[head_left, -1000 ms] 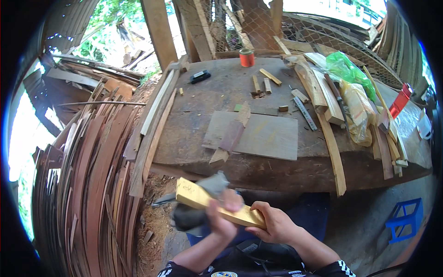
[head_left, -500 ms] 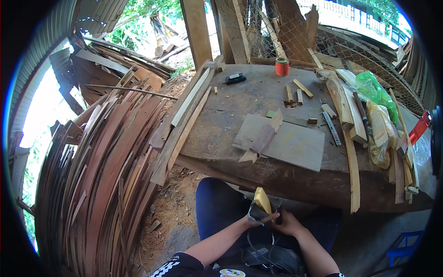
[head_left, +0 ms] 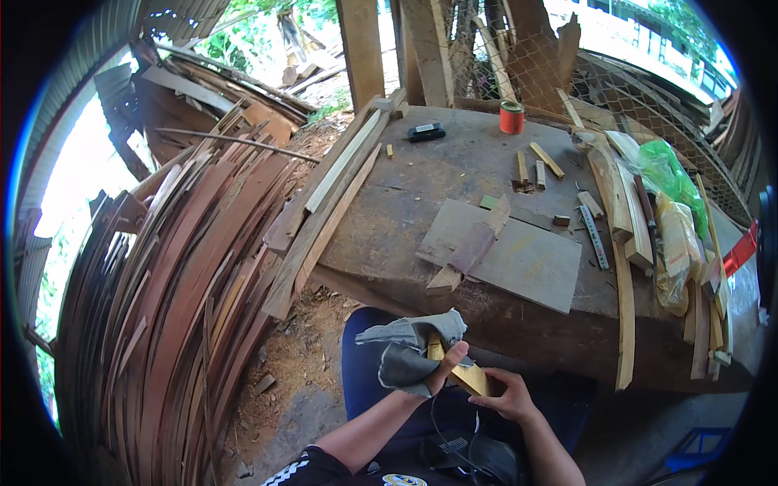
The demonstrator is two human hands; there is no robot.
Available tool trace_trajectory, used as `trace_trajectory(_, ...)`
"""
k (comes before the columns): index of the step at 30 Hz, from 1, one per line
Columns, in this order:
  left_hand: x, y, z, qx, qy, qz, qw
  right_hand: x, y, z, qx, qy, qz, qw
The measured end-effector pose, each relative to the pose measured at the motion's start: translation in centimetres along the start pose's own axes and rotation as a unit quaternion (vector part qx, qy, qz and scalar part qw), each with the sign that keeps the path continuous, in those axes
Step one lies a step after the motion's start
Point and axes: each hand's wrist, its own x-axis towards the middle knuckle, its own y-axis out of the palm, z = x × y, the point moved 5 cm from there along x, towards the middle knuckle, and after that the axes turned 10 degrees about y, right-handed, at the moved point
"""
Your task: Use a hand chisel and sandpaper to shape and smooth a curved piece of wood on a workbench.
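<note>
Over my lap, just off the table's near edge, a yellowish wooden block (head_left: 472, 377) slants down to the right between my hands. My left hand (head_left: 442, 374) is closed on it, thumb on top. A creased, torn grey sheet (head_left: 403, 366), perhaps sandpaper, is tucked in the same grip and fans out to the left. It wraps partly behind the block's far end. My right hand (head_left: 509, 395) pinches the block's near right end between thumb and fingers.
On the wooden table (head_left: 365, 219) lies a flat grey board (head_left: 535, 267) with a wrapped wood strip (head_left: 474, 247) across it. A red can (head_left: 511, 118), black object (head_left: 426, 133), tape-like ruler (head_left: 594, 237) and wood offcuts lie farther back. Stacked planks (head_left: 178, 308) fill the left.
Both hands have come up, bringing the block and grey sheet higher. The block now lies slanted between the hands, and much more of the sheet shows, spread leftward. The view has shifted slightly.
</note>
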Motion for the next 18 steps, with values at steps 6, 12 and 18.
trace_trajectory(6,-0.4,3.3,-4.5,0.273,0.158,0.181,0.931,-1.2,0.0,6.7,-0.033,-0.117,-0.006,0.993)
trace_trajectory(12,0.5,4.2,-9.0,0.108,0.132,0.139,0.975,-2.2,-1.9,5.7,0.121,-0.140,-0.016,0.983)
trace_trajectory(18,0.4,4.3,-11.9,0.066,0.122,0.218,0.966,-2.9,-2.7,5.6,0.041,-0.108,-0.010,0.993)
